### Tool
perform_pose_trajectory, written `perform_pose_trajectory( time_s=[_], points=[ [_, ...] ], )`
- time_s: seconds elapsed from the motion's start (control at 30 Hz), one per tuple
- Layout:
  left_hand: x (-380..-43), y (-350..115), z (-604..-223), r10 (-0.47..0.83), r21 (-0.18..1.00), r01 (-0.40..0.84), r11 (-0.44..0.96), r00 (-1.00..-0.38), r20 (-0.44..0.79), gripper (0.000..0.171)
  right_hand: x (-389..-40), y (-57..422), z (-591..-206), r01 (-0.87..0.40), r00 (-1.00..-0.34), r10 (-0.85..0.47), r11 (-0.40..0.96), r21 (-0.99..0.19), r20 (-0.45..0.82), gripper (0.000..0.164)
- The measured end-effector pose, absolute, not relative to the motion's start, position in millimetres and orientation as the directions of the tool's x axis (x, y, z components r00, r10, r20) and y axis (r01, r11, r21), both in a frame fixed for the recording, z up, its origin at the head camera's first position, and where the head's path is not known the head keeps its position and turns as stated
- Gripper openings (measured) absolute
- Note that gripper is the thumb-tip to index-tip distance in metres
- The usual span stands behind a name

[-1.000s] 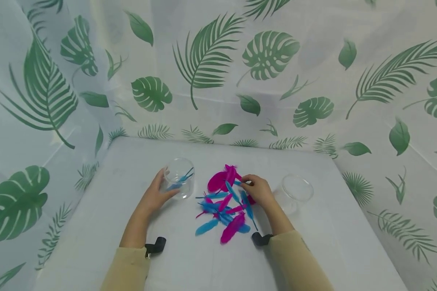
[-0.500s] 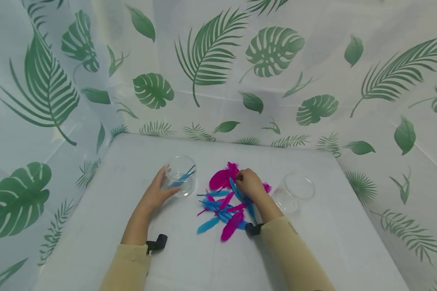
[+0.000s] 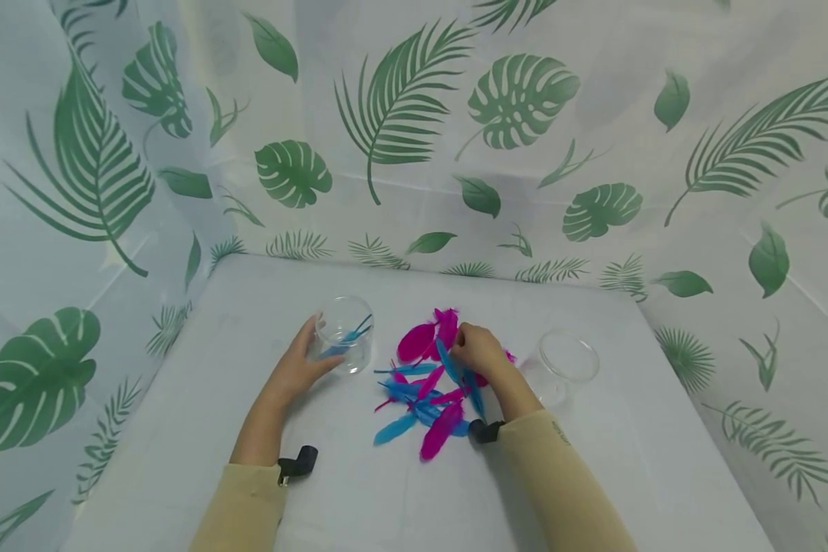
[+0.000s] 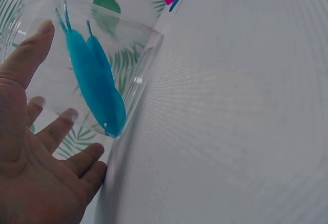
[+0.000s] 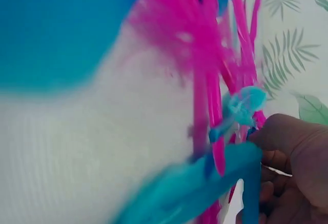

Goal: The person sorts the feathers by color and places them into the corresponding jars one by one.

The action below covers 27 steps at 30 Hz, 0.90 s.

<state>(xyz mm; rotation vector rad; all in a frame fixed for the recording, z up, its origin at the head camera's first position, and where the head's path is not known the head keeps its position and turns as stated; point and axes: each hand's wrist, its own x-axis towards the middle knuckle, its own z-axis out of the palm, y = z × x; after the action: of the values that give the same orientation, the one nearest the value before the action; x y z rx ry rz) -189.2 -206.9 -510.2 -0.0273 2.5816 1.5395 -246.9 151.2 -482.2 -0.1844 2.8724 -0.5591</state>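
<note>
My left hand [image 3: 297, 369] holds a clear cup [image 3: 356, 362] on the left, thumb on its near side and fingers around its far side. Blue feathers [image 4: 95, 83] lie inside it, quills up toward the rim. To the right, my right hand [image 3: 483, 353] reaches into a loose pile of magenta feathers [image 3: 416, 343] and blue feathers [image 3: 395, 429]. In the right wrist view, its thumb and fingers pinch at the end of a blue feather [image 5: 241, 157] among upright magenta quills [image 5: 212, 96]. The palm hides part of the pile in the head view.
A second clear cup [image 3: 559, 374] stands right of the pile, close to the right forearm. A white cloth [image 3: 359, 491] covers the table. Behind it hangs a leaf-printed curtain [image 3: 414, 215].
My right hand has shifted left and lower into the pile over the last second, then slightly back right. The left hand and its cup stay almost where they were.
</note>
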Motion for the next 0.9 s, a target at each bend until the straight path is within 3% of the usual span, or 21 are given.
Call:
perform_pose_trajectory(
  time_s=[0.4,0.67,0.9],
  points=[
    [-188.9,-205.6,-510.4,0.054,0.871,-0.075,0.485,-0.992,-0.116,0.100,-246.8,169.4,-463.5,0.054,-0.998,0.030,0.883,-0.467,-0.060,0.033],
    [-187.7,-205.3,-510.8,0.052,0.868,-0.085,0.488,-0.991,-0.126,0.098,-247.3,170.1,-441.3,0.096,-0.988,0.157,0.623,-0.776,0.004,0.032],
    [-187.2,-205.1,-510.1,0.051,0.864,-0.084,0.497,-0.991,-0.126,0.100,-247.1,160.1,-424.1,0.071,-0.978,0.210,0.393,-0.917,0.015,0.031]
  ],
)
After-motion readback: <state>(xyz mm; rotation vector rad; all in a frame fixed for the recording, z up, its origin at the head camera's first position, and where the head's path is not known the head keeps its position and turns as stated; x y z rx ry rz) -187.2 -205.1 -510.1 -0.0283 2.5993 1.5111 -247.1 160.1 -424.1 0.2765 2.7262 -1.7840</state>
